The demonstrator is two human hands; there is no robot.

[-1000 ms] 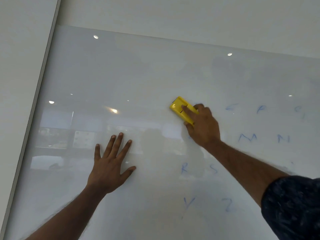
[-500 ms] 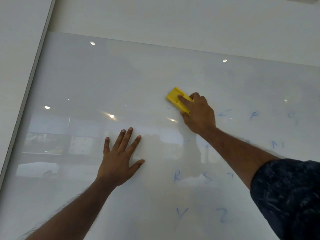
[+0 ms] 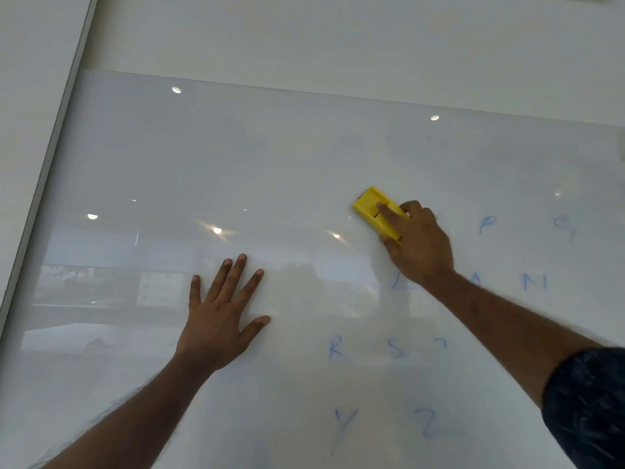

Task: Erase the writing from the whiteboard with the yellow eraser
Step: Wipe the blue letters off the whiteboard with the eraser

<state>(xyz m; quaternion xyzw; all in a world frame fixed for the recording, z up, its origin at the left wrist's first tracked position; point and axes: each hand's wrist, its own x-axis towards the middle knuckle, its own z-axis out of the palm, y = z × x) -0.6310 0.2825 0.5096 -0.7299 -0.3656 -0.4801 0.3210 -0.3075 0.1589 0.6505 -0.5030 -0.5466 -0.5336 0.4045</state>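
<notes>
Head view: the whiteboard fills most of the frame, glossy, with ceiling lights reflected in it. Its top edge is seen running left to right, sloping slightly down toward the right, with plain wall above it. A grey frame strip marks the left edge, running diagonally.

The yellow eraser is pressed flat on the board right of centre, tilted, its upper-left corner clear of the hand. It is gripped by the right hand, index finger laid along its top, thumb at its lower end; the rest of the fingers are curled behind it. A dark patterned sleeve is seen at the lower right.

The left hand is laid flat on the board, fingers spread, nothing held, well left of and below the eraser.

Faint blue letters are left to the right of and below the eraser: F, G, N, R, S, Y, Z readable, others smeared or hidden by the forearm. Board surface left of and above the eraser is seen wiped clean, open up to the top and left edges.
</notes>
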